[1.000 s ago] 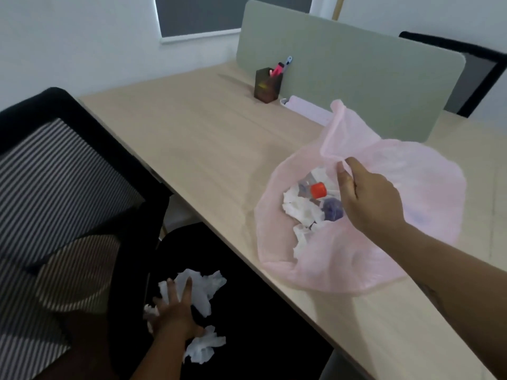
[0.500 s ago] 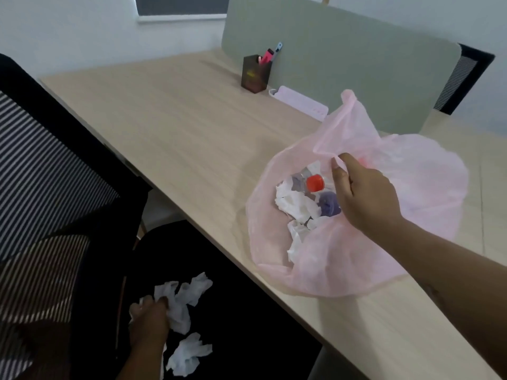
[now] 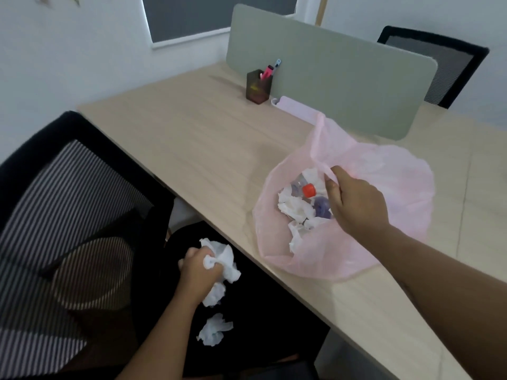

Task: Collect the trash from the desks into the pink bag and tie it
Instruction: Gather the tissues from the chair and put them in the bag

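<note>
Here the left hand (image 3: 199,266) was clenched on a wad of crumpled white tissue (image 3: 223,259) low over the black chair seat (image 3: 263,305), below the edge of the pale wood-grain desk (image 3: 192,138). A second crumpled white tissue ball (image 3: 214,331) lay loose on the seat, just beside the left forearm and nearer the camera. The right hand (image 3: 356,204) was pinched shut on the rim of the thin translucent pink plastic bag (image 3: 397,185), holding its mouth open on the desk top.

Step in hand, as judged: lift the gripped wad and drop it in the bag. To do it well, the fist should stay closed tight, since loose tissue flaps hung out below it and could tear off or fall. The wad should rise clear of the desk edge before crossing right. The right hand should keep the rim raised and the opening wide, facing left. Release only once above the mouth.

The bag sat up and to the right of the left hand, well apart from it, with the desk edge between them. Inside it showed more white tissue, a red bottle cap (image 3: 309,190) and something purple (image 3: 321,205), unclear what. The bag was not yet tied; the loose ball remained to collect.
</note>
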{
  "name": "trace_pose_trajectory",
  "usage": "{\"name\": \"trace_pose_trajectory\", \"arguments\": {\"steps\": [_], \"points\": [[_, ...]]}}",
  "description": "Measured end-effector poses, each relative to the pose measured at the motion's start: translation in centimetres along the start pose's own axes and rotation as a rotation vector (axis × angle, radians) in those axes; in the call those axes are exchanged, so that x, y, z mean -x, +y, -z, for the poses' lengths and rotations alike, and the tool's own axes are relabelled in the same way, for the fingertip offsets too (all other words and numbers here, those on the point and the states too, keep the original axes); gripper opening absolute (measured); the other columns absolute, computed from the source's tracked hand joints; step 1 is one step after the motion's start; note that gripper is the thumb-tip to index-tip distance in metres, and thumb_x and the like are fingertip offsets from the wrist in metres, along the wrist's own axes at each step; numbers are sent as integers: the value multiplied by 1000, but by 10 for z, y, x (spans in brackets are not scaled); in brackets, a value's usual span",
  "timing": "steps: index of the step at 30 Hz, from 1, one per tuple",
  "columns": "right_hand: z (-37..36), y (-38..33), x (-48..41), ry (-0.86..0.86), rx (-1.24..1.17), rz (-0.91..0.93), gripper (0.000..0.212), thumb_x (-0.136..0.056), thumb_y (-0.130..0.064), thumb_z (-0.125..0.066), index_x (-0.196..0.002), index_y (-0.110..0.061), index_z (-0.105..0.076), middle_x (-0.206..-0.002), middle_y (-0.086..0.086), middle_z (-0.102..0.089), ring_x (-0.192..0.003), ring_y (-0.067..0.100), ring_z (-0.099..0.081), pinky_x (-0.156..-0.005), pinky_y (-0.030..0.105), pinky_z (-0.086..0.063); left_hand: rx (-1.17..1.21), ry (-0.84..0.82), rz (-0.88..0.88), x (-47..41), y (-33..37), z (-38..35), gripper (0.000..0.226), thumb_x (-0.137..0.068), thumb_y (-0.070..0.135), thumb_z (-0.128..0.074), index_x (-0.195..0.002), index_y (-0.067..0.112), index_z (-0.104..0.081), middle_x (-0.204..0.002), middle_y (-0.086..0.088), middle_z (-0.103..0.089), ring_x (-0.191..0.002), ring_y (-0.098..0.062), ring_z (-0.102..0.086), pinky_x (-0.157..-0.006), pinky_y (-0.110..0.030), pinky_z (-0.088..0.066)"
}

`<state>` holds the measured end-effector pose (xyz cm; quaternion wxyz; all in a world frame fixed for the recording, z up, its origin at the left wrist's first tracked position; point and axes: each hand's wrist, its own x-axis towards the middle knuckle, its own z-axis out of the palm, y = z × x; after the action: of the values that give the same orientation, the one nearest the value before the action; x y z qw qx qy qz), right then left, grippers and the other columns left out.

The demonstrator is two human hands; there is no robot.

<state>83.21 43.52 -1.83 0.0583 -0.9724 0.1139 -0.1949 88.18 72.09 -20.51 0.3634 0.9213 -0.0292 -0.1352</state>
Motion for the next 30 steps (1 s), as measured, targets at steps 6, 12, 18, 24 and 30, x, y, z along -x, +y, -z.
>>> {"name": "trace_pose_trajectory", "arguments": {"steps": [6, 12, 18, 24, 30], "points": [[27, -4, 7, -11, -9, -78, 21, -102, -29, -34, -98, -15, -49, -64, 7, -56, -56, 33, -50, -51, 35, -39, 341, 7, -175, 28, 116, 50, 24, -83, 8, -68, -80, 28, -58, -104, 1, -52, -86, -8, -55, -65, -1, -37], [42, -1, 20, -37, -47, -142, 22, -100, -31, -30, -101, -17, -48, -67, 6, -59, -63, 34, -53, -58, 39, -46, 627, -161, -251, 26, 222, 40, 16, -87, 26, -71, -101, 29, -64, -112, 7, -62, -99, -8, -60, -77, -19, -48], [48, 16, 12, -16, -68, -141, 24, -102, -37, -27, -98, -21, -45, -58, 1, -50, -61, 34, -51, -56, 37, -40, 994, -362, -92, 7, 235, 38, 26, -94, 33, -67, -119, 28, -67, -117, 8, -67, -106, -10, -67, -90, -36, -59], [36, 25, -6, 3, -58, -57, 28, -102, -37, -28, -100, -17, -48, -63, 6, -55, -61, 37, -52, -58, 40, -46, 743, 297, 100, -13, 137, 40, 29, -94, 34, -61, -84, 7, -58, -72, -2, -55, -64, -15, -51, -58, -30, -46], [6, 14, -7, -30, 10, 101, 23, -99, -33, -31, -95, -17, -47, -60, 6, -55, -52, 34, -50, -51, 37, -44, 114, -40, 349, 9, -22, -7, 65, -89, 48, -64, -141, 19, -37, -145, -10, -37, -135, -37, -35, -93, -41, -41]]}}
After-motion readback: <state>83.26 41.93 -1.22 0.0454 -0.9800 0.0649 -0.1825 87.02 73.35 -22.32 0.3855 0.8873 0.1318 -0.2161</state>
